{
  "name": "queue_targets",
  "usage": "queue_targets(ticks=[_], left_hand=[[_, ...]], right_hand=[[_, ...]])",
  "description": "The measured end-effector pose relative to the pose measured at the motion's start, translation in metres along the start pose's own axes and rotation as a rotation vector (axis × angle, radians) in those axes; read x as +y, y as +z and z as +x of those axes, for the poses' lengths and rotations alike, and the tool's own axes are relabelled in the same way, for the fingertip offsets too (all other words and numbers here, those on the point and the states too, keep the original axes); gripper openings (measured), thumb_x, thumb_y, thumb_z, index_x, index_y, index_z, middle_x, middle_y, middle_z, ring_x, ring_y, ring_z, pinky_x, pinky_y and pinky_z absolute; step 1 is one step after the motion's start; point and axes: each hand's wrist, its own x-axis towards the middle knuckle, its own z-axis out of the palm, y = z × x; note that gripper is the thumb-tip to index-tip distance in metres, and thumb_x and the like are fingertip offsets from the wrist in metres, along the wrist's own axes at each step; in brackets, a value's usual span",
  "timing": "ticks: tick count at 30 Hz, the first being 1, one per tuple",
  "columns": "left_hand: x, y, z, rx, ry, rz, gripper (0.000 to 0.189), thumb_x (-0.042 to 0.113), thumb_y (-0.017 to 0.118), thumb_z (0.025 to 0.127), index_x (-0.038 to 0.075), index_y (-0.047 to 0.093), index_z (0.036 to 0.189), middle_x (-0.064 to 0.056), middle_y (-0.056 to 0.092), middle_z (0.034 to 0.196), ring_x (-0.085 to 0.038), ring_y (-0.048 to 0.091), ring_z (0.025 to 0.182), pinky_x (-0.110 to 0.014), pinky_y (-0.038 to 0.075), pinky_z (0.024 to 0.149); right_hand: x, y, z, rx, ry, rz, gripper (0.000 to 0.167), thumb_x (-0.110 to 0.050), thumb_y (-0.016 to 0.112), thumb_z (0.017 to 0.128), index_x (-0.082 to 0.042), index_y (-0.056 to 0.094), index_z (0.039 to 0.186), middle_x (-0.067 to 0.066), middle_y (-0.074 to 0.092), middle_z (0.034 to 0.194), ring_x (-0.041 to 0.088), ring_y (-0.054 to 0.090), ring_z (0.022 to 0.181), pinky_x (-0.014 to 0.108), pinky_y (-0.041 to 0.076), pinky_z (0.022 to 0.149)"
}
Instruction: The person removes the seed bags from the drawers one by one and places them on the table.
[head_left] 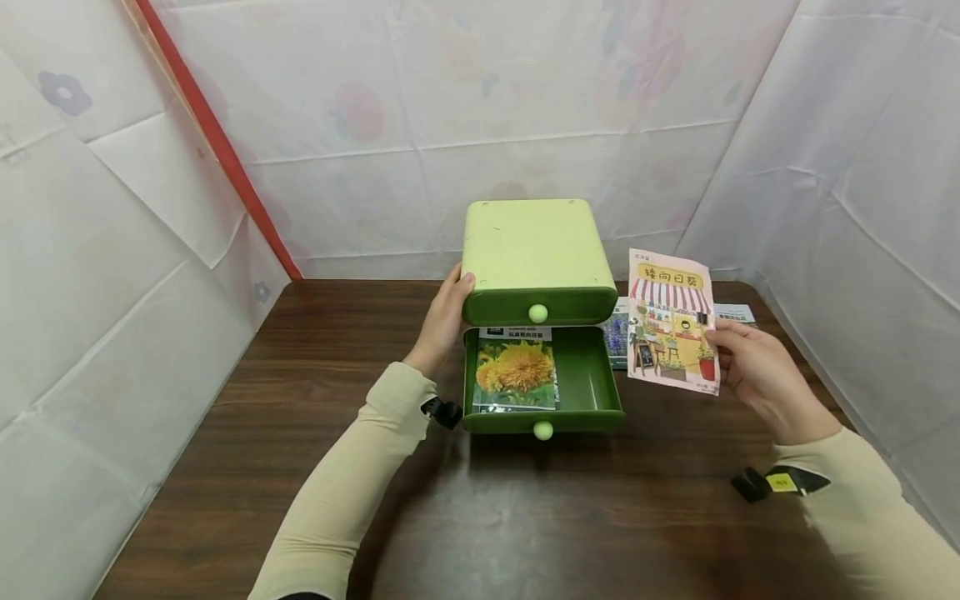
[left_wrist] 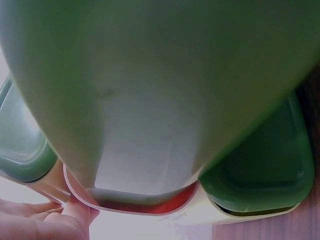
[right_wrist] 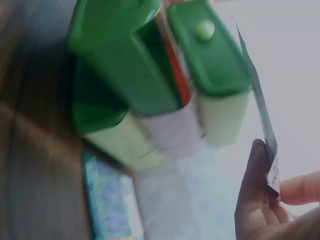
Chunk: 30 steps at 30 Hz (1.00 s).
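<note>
The right hand (head_left: 765, 375) pinches a thin, rectangular, pale pink printed packet (head_left: 671, 321) by its lower right edge, holding it up in the air to the right of a pale green cabinet with rounded corners (head_left: 536, 246). The left hand (head_left: 442, 321) lies against the cabinet's left side, its fingers touching the wall rather than clenched around anything.

From the head, the packet's face shows fully; the right wrist view gives it nearly edge-on — a thin sliver between thumb and finger. The head view shows two dark green drawers, the upper one pushed in and the one beneath pulled out (head_left: 585, 383); both wrist views add a closed dark green bottom drawer (left_wrist: 270, 160).

The packet has dark lettering on a yellow banner, a red-and-white striped awning and a drawn shopfront with potted plants. In the pulled-out drawer, a packet with yellow-orange flowers (head_left: 517, 371) lies toward the left. Behind the pink packet, a purple-flowered packet (head_left: 618, 337) and a white-topped packet (head_left: 735, 314) — both partly hidden — rest on the dark brown wood-grain table (head_left: 300, 392).
</note>
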Motion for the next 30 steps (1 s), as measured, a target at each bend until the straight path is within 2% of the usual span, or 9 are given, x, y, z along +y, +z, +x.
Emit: queue_targets(ticks=[5,8,10,12,15,19,23,26,30], left_hand=[[-0.001,0.001,0.0,-0.009,-0.005,-0.019,0.064,0.058,0.037,0.101,0.034,0.018,0.156,-0.005,0.041,0.145,-0.022,0.056,0.11,-0.042,0.051,0.092],[-0.001,0.001,-0.001,-0.017,-0.004,-0.024,0.062,0.057,0.037,0.101,0.035,0.018,0.156,-0.005,0.043,0.143,-0.022,0.057,0.109,-0.04,0.052,0.089],[-0.001,0.002,-0.001,-0.018,-0.001,-0.027,0.062,0.058,0.037,0.101,0.035,0.018,0.156,-0.005,0.043,0.142,-0.021,0.057,0.109,-0.04,0.052,0.089],[-0.001,0.002,-0.001,-0.018,-0.001,-0.03,0.063,0.058,0.037,0.101,0.035,0.018,0.156,-0.005,0.043,0.143,-0.021,0.057,0.11,-0.041,0.051,0.09],[-0.001,0.002,-0.001,-0.018,0.001,-0.029,0.063,0.058,0.037,0.101,0.035,0.018,0.156,-0.004,0.041,0.145,-0.021,0.056,0.112,-0.042,0.051,0.092],[-0.002,0.001,-0.001,-0.021,0.002,-0.029,0.063,0.058,0.037,0.101,0.035,0.018,0.156,-0.004,0.041,0.145,-0.023,0.056,0.113,-0.044,0.05,0.094],[-0.001,0.001,-0.002,-0.018,-0.011,-0.021,0.063,0.057,0.036,0.101,0.035,0.016,0.157,-0.003,0.037,0.15,-0.024,0.054,0.118,-0.047,0.048,0.098],[0.001,0.001,-0.003,-0.014,-0.019,-0.009,0.063,0.058,0.036,0.101,0.035,0.015,0.157,-0.003,0.031,0.155,-0.026,0.052,0.123,-0.05,0.045,0.103],[0.001,0.001,-0.003,-0.012,-0.019,-0.002,0.063,0.057,0.036,0.101,0.035,0.015,0.157,-0.003,0.027,0.158,-0.029,0.051,0.125,-0.052,0.043,0.106]], right_hand=[[0.019,-0.014,0.019,0.038,0.091,-0.023,0.011,-0.018,0.045,0.104,-0.017,0.046,0.115,-0.011,0.067,0.081,0.004,0.065,0.073,0.024,0.055,0.063],[0.03,-0.019,0.028,0.075,0.118,-0.114,0.032,-0.019,0.042,0.105,-0.012,0.042,0.136,-0.015,0.064,0.08,0.002,0.062,0.073,0.024,0.055,0.063],[0.038,-0.021,0.033,0.101,0.125,-0.207,0.048,-0.02,0.04,0.105,-0.005,0.032,0.149,-0.018,0.062,0.08,-0.001,0.061,0.074,0.024,0.055,0.065],[0.046,-0.022,0.036,0.12,0.13,-0.304,0.058,-0.022,0.039,0.105,0.003,0.02,0.154,-0.021,0.058,0.081,-0.004,0.06,0.075,0.023,0.055,0.066],[0.057,-0.021,0.039,0.137,0.151,-0.424,0.058,-0.024,0.038,0.105,0.005,0.022,0.154,-0.02,0.057,0.086,-0.007,0.058,0.076,0.022,0.055,0.068],[0.07,-0.019,0.038,0.125,0.191,-0.522,0.057,-0.025,0.038,0.105,0.007,0.027,0.152,0.0,0.061,0.107,-0.006,0.057,0.079,0.023,0.055,0.071],[0.08,-0.016,0.036,0.101,0.215,-0.597,0.055,-0.024,0.038,0.105,0.009,0.032,0.148,0.017,0.055,0.126,-0.001,0.055,0.084,0.023,0.053,0.072],[0.085,-0.015,0.032,0.078,0.202,-0.652,0.051,-0.023,0.041,0.104,0.01,0.04,0.142,0.019,0.056,0.125,0.005,0.054,0.088,0.025,0.051,0.072],[0.092,-0.015,0.031,0.039,0.16,-0.702,0.043,-0.021,0.046,0.102,0.011,0.051,0.129,0.018,0.061,0.115,0.01,0.057,0.088,0.029,0.053,0.071]])
